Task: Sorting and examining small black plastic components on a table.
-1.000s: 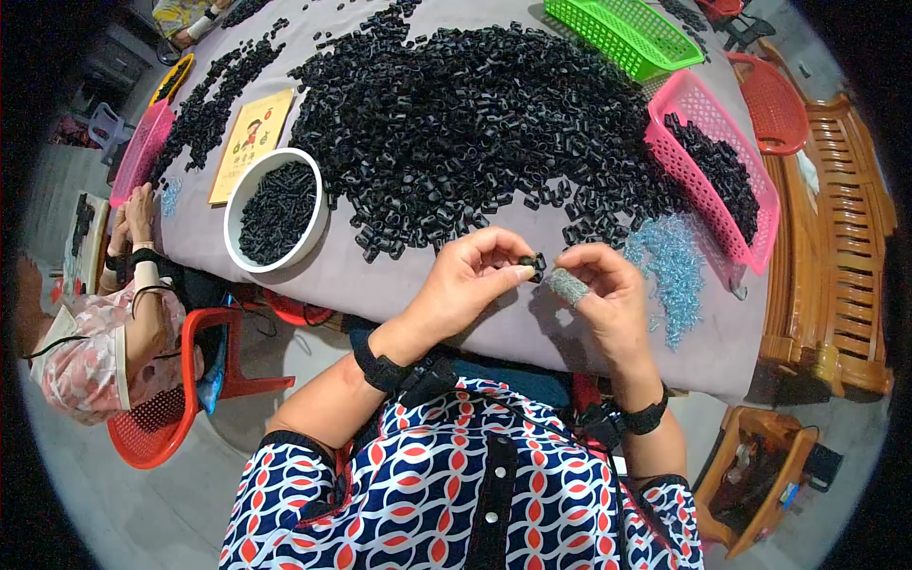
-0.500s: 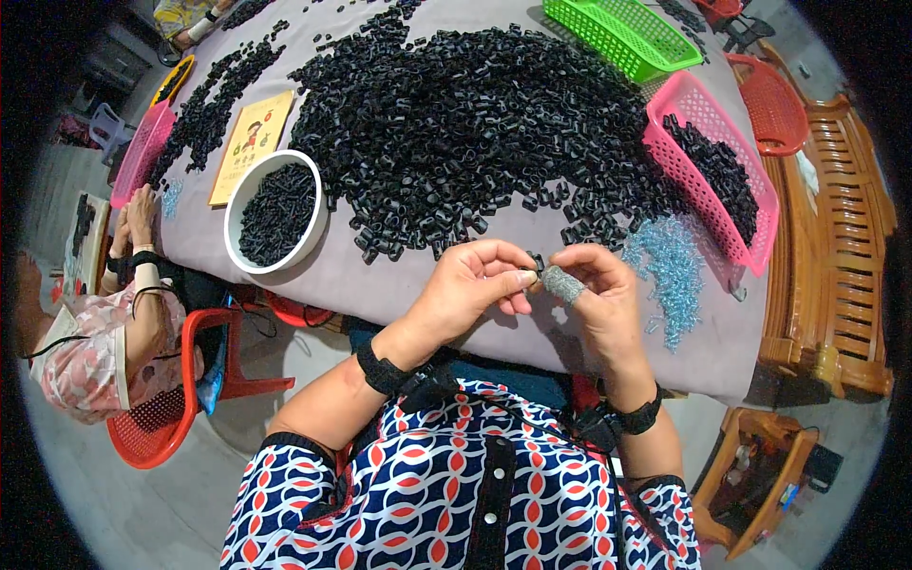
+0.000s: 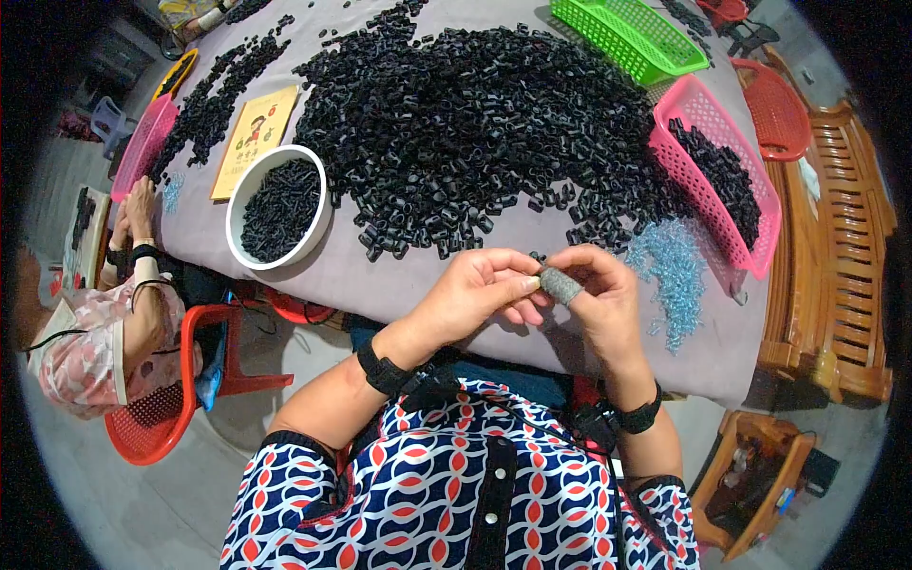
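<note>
Just over the near edge of the table, my left hand (image 3: 484, 290) and my right hand (image 3: 600, 290) meet at the fingertips. Pinched between them is a small black plastic piece (image 3: 539, 257), mostly hidden by the fingers. Grey wrapping (image 3: 561, 285) covers my right thumb. Beyond my hands spreads a large heap of small black plastic pieces (image 3: 475, 133), many shaped like hollow loops. A scatter of small clear bluish pins (image 3: 676, 285) lies right of my right hand. To the left stands a white bowl (image 3: 325, 214) of short black rods (image 3: 280, 211).
A pink basket (image 3: 771, 223) of black pieces is at the right, a green basket (image 3: 665, 65) behind it. A yellow booklet (image 3: 255, 133) lies by the bowl. At the left, another person's hands (image 3: 141, 209) rest near a second pink basket (image 3: 142, 152). A wooden bench (image 3: 841, 256) flanks the table.
My fingertips have drawn closer together, and the black piece shows less between them. The right thumb has shifted slightly left toward the left fingers.
</note>
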`<state>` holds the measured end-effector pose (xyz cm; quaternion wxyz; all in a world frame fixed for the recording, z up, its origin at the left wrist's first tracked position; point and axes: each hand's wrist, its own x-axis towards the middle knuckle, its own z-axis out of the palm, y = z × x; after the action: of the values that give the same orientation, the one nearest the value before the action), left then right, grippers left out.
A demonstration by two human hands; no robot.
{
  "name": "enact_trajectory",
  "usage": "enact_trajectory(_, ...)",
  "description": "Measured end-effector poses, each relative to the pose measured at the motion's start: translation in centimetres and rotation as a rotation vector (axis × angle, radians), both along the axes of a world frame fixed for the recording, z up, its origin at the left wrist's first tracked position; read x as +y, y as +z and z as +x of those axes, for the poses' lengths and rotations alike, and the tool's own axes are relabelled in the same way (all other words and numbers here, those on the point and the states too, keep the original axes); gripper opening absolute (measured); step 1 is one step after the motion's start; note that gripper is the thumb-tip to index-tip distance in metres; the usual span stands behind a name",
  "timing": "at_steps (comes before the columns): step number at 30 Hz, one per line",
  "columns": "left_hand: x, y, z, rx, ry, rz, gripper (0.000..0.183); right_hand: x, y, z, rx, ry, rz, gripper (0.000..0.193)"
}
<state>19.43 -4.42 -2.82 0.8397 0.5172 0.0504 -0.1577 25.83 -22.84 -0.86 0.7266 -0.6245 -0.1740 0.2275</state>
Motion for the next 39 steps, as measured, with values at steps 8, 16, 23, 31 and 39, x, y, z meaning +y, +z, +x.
enact_trajectory(8,-0.1,-0.8,-0.4,0.054,-0.043,0.010,0.021,-0.1,2.2,-0.9,-0.924,0.096,-0.492,0.037)
enact_trajectory(16,-0.1,-1.6,-0.6,0.082,-0.028,0.059,0.016,-0.3,3.7,-1.3,-0.968,0.275,-0.602,0.038)
enact_trajectory(23,0.9,-1.1,-0.1,0.035,0.058,0.007,0.011,-0.9,2.1,5.2,-0.894,0.016,-0.732,0.028)
enact_trajectory(31,2.7,-1.7,0.7,-0.029,0.203,0.068,0.011,0.7,1.1,10.1,-0.936,0.064,-0.914,0.030)
enact_trajectory(39,3.1,-1.1,0.9,-0.052,0.303,0.059,0.013,-0.5,1.4,8.7,-0.801,0.180,-0.758,0.035)
